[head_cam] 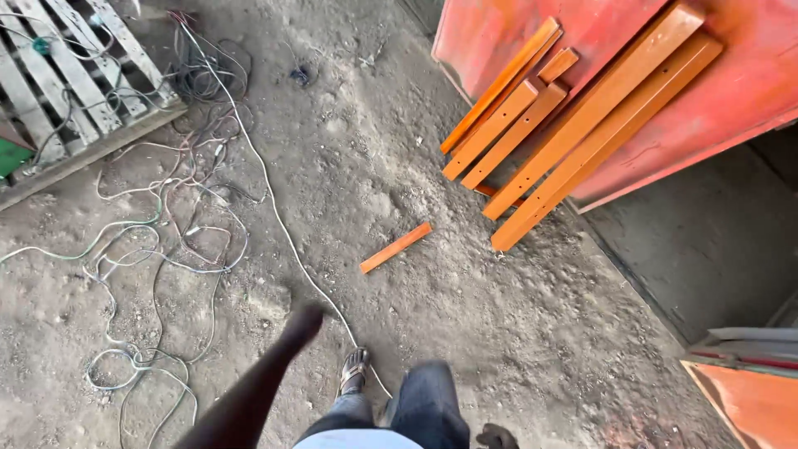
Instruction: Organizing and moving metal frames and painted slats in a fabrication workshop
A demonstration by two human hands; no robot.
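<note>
Legs in dark jeans fill the near edge, one sandalled foot (354,370) planted on the dirt floor (499,333). The left hand (303,323) swings out low ahead of the body, blurred; I cannot tell whether its fingers are curled or spread, and nothing shows in them. The right hand (496,436) barely pokes in at the bottom edge, looking loosely closed, holding nothing I can see. A white cable (274,208) runs past the foot toward a tangle of wires (166,249) on the left. Further out, a short orange bar (396,247) lies alone on the dirt, untouched, well apart from both hands. Beyond it, long orange bars (573,141) lean in a bunch against a red panel (740,75). A wooden pallet (66,91) sits far left. Nothing is picked up yet.
</note>
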